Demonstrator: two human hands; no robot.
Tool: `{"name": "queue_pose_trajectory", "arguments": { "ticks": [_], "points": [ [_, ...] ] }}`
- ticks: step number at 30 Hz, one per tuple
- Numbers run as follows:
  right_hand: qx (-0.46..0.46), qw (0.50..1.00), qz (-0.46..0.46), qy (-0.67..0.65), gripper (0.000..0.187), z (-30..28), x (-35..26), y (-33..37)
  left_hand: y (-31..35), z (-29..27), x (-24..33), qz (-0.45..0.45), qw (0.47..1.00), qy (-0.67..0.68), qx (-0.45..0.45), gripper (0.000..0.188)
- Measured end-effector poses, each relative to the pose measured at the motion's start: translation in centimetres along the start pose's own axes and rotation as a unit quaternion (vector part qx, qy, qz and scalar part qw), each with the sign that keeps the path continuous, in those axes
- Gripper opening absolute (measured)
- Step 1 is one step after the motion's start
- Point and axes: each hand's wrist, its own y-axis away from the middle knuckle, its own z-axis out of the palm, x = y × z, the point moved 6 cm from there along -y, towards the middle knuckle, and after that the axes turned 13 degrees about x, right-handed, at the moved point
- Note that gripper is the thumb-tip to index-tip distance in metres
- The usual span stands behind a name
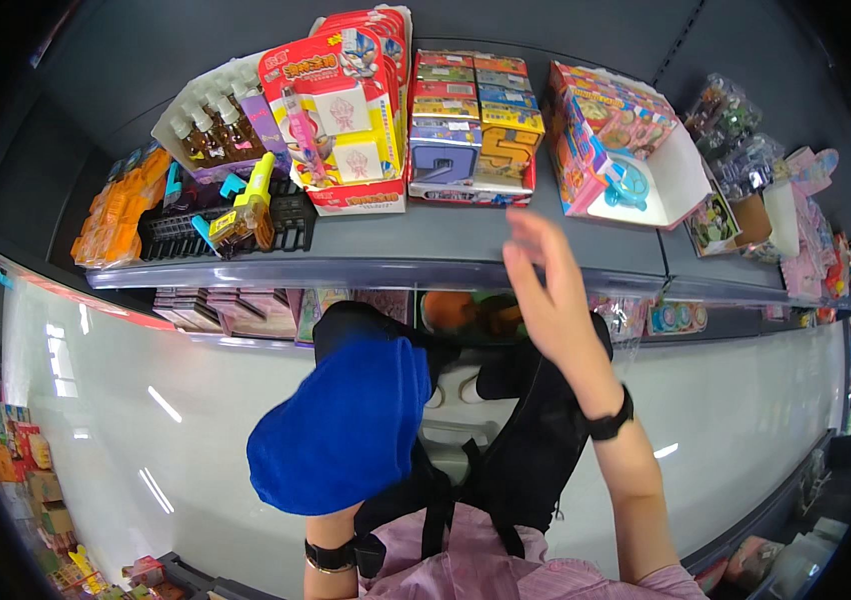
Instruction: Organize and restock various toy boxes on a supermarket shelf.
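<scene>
top shelf (416, 245): carries the toy stock, all set toward its back
shelf left: basket (286, 222) near front edge, bottle pack (208, 125) behind it
shelf middle: card pack box (346, 110), stacked boxes (473, 125) just right of it
shelf right: open display box (626, 150), bagged toys (736, 150) further right
lower shelf (246, 310): below the top shelf, holds flat packs
right hand (546, 290): raised before top shelf edge, below stacked boxes
left hand (346, 430): under a cloth (341, 430), left of right hand, well below shelf edge
</scene>
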Motion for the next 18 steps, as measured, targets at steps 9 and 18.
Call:
{"name": "queue_pose_trajectory", "arguments": {
  "ticks": [9,18],
  "points": [
    [0.016,0.906,-0.306,0.291,0.084,6.1,-1.8,-11.7,0.2,-0.2,0.1,0.014,1.000,-0.025,0.000,0.056],
    [-0.085,0.886,-0.312,0.332,0.086,7.4,0.1,-13.1,-0.3,-0.6,0.5,0.019,1.000,-0.023,-0.001,0.057]
  ]
}}
